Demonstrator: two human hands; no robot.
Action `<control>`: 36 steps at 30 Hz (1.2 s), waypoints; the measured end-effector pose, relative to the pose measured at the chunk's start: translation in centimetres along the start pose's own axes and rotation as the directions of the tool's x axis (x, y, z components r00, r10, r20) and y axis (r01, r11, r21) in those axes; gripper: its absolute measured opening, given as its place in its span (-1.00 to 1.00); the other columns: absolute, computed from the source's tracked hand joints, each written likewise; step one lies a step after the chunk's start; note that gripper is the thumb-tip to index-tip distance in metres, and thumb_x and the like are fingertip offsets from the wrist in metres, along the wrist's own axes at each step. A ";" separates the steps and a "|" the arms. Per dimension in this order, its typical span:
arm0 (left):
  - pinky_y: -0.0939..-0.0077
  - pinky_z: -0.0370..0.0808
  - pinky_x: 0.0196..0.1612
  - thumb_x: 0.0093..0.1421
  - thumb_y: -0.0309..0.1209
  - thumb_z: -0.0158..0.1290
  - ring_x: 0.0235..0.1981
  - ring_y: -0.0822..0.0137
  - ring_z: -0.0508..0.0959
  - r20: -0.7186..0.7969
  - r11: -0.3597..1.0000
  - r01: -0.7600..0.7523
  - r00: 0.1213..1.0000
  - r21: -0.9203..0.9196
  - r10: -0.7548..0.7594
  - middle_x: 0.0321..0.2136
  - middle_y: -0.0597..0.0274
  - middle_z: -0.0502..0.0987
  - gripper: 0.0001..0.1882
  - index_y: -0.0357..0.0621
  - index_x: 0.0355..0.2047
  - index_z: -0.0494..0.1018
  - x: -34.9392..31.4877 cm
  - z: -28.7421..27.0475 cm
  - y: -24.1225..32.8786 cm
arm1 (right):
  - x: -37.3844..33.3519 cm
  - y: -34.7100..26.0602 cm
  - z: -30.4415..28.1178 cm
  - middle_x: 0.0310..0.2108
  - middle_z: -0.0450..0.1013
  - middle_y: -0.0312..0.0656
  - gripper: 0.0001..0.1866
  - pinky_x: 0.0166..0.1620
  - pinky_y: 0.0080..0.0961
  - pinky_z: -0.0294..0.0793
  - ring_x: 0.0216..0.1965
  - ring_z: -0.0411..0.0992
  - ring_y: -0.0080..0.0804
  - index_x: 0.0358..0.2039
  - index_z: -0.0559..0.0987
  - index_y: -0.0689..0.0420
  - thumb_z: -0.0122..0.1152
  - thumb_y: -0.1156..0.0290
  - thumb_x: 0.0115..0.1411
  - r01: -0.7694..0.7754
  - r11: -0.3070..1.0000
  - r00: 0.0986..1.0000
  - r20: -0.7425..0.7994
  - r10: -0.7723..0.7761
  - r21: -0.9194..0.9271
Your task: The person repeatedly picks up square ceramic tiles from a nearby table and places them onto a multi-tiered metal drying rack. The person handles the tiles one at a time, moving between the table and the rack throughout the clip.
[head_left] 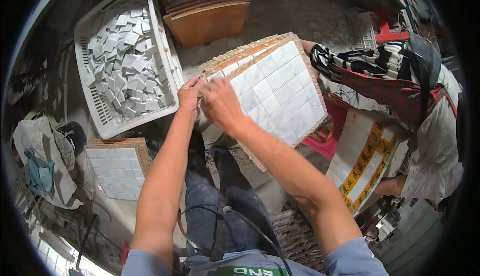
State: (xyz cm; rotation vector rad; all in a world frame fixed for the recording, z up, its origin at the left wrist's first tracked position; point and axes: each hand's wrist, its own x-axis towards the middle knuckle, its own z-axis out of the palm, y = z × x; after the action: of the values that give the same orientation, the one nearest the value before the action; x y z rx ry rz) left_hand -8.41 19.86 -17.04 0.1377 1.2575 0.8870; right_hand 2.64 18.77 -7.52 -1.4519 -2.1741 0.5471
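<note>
A stack of boards [237, 66] stands in front of me, and its top board carries white square tiles [287, 88] in rows. At the stack's left corner my left hand [189, 95] is closed, its fingertips pinched together. Right beside it my right hand [220, 103] is curled and blurred, overlapping the tiled board's left edge. What either hand holds is hidden. Another person's arm in a black-and-white sleeve [360, 58] reaches to the board's far right edge.
A white plastic basket [167, 76] full of loose white tiles [125, 61] stands at the left. Brown boards [210, 23] are piled behind. Another tiled stack [117, 168] lies at the lower left. A taped white box [347, 141] and red plastic stool [332, 126] are at the right.
</note>
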 end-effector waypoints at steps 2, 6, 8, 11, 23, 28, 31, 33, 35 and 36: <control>0.56 0.48 -0.34 0.07 -0.43 0.10 -0.41 0.44 0.50 0.033 0.995 0.048 0.998 0.091 -0.051 -0.40 0.28 0.51 -0.70 -0.22 -0.17 0.41 0.2 -0.4 0.8 | -2.6 -1.7 0.5 -0.56 0.34 -0.16 -0.94 -0.18 -0.39 0.26 -0.34 0.29 -0.25 -0.66 0.42 0.18 0.08 0.58 -0.26 -0.002 0.998 0.999 0.033 0.000 0.059; 0.38 0.50 -0.25 0.06 -0.40 0.11 -0.40 0.39 0.50 0.043 0.987 0.049 0.997 0.152 -0.056 -0.38 0.29 0.50 -0.70 -0.19 -0.18 0.42 -0.7 0.4 1.7 | -8.1 -3.8 2.5 -0.58 0.32 -0.18 -0.98 -0.17 -0.45 0.22 -0.34 0.27 -0.31 -0.70 0.42 0.15 0.08 0.53 -0.24 -0.009 0.999 0.987 0.159 0.001 0.053; 0.38 0.51 -0.24 0.07 -0.40 0.10 -0.38 0.37 0.51 0.056 0.988 0.046 0.997 0.146 -0.055 -0.34 0.27 0.50 -0.68 -0.20 -0.15 0.40 -1.1 0.8 1.7 | -9.8 -4.3 3.1 -0.58 0.32 -0.20 -0.99 -0.19 -0.50 0.19 -0.35 0.25 -0.34 -0.70 0.44 0.12 0.06 0.50 -0.22 -0.006 0.999 0.978 0.207 -0.001 0.032; 0.38 0.50 -0.24 0.08 -0.38 0.10 -0.36 0.37 0.50 0.004 0.981 0.046 0.999 0.188 -0.048 -0.34 0.27 0.50 -0.63 -0.20 -0.10 0.36 -1.4 0.9 1.5 | -11.2 -4.6 3.5 -0.58 0.31 -0.23 -0.98 -0.17 -0.51 0.19 -0.37 0.24 -0.35 -0.70 0.44 0.12 0.06 0.48 -0.22 0.022 1.000 0.970 0.241 -0.021 -0.004; 0.49 0.27 -0.10 0.13 0.10 -0.11 -0.18 0.40 0.39 -0.060 0.899 -0.015 0.997 0.437 0.046 -0.17 0.24 0.39 -0.34 -0.21 0.01 0.23 -6.7 1.0 1.1 | -21.7 -3.6 -7.2 -0.17 0.36 0.00 -0.69 -0.01 -0.30 0.26 -0.11 0.31 -0.06 -0.18 0.42 0.27 0.06 0.51 0.01 -0.750 0.606 0.527 -0.315 0.789 0.264; 0.59 0.27 -0.23 0.14 0.15 -0.17 -0.34 0.42 0.35 0.036 0.691 0.079 0.988 0.719 -0.150 -0.34 0.29 0.40 -0.36 -0.27 -0.22 0.40 -10.2 -0.9 -3.9 | -31.5 -1.0 -7.2 -0.23 0.39 -0.03 -0.63 -0.07 -0.38 0.26 -0.19 0.33 -0.20 -0.19 0.42 0.32 -0.08 0.25 0.19 -0.879 0.123 -0.006 -0.268 0.964 0.461; 0.57 0.21 -0.50 0.15 0.15 -0.18 -0.62 0.49 0.23 0.054 0.695 -0.052 0.998 0.717 0.018 -0.68 0.37 0.29 -0.43 -0.13 -0.63 0.38 -11.4 1.3 -5.0 | -35.8 1.6 -4.6 -0.38 0.39 -0.18 -0.50 -0.26 -0.54 0.25 -0.38 0.29 -0.46 -0.27 0.42 0.32 -0.15 0.04 0.22 -0.571 -0.214 -0.228 0.097 0.969 0.792; 0.52 0.17 -0.60 0.15 0.14 -0.18 -0.72 0.48 0.16 -0.008 0.705 0.089 0.993 0.704 -0.117 -0.79 0.40 0.18 -0.43 -0.06 -0.74 0.29 -11.5 1.9 -3.9 | -35.2 2.4 -4.7 -0.56 0.36 -0.32 -0.48 -0.53 -0.70 0.17 -0.60 0.18 -0.65 -0.44 0.47 0.21 -0.14 -0.06 0.19 -0.229 -0.357 -0.419 0.239 0.876 0.906; 0.48 0.10 -0.67 0.16 0.13 -0.19 -0.78 0.46 0.09 -0.002 0.668 0.073 0.994 0.741 -0.107 -0.84 0.41 0.09 -0.43 -0.01 -0.80 0.20 -12.4 2.6 -2.9 | -34.8 1.7 -6.3 -0.60 0.34 -0.37 -0.46 -0.55 -0.72 0.15 -0.63 0.15 -0.67 -0.47 0.47 0.18 -0.15 -0.10 0.18 -0.181 -0.383 -0.318 0.315 0.894 0.906; 0.46 0.07 -0.70 0.17 0.12 -0.20 -0.81 0.46 0.06 0.003 0.649 0.068 0.994 0.758 -0.107 -0.86 0.41 0.05 -0.42 0.01 -0.83 0.15 -13.2 3.1 -2.4 | -34.5 1.0 -7.5 -0.62 0.33 -0.40 -0.45 -0.56 -0.73 0.14 -0.65 0.14 -0.68 -0.49 0.46 0.17 -0.16 -0.12 0.17 -0.159 -0.396 -0.270 0.346 0.899 0.904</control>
State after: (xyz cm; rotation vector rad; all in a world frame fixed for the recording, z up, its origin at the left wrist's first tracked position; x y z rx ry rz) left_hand -4.98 10.82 -7.18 0.7629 1.5148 0.2069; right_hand 19.19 -12.37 -7.47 -1.7312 0.5983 0.9609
